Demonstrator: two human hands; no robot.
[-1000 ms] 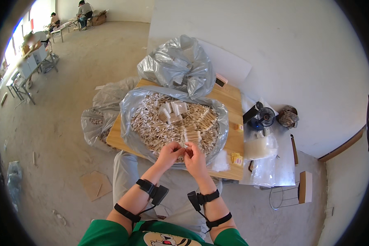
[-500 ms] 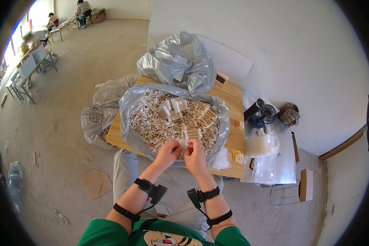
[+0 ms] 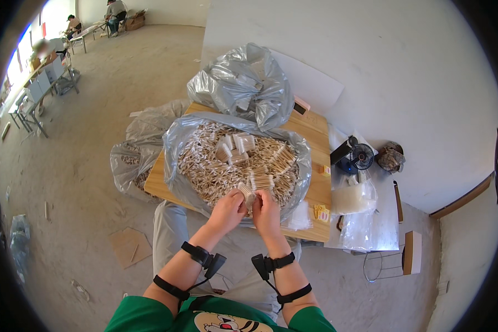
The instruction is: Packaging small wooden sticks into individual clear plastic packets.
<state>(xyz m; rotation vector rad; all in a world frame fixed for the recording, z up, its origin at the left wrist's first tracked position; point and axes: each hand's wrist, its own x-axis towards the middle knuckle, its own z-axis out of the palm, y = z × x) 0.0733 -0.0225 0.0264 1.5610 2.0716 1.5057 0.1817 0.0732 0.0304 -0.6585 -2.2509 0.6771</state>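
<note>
My left hand is closed around a small clear bag of cotton swabs, which is tilted over the near edge of the heap. My right hand pinches at the right side of the same bag, its fingertips partly hidden. Beneath both hands spreads a big heap of loose cotton swabs inside an opened grey plastic bag. Several filled clear packs lie on the heap's middle. Just beyond my right hand is a row of aligned swabs.
The wooden table carries another grey bag, flat clear bags and yellow cards. To the right, a side table holds a black fan and plastic sleeves. A swab-filled sack stands left. People sit at far tables.
The bag between my hands has turned upward and now shows its swabs plainly. My hands have shifted very slightly; the view has moved a little.
</note>
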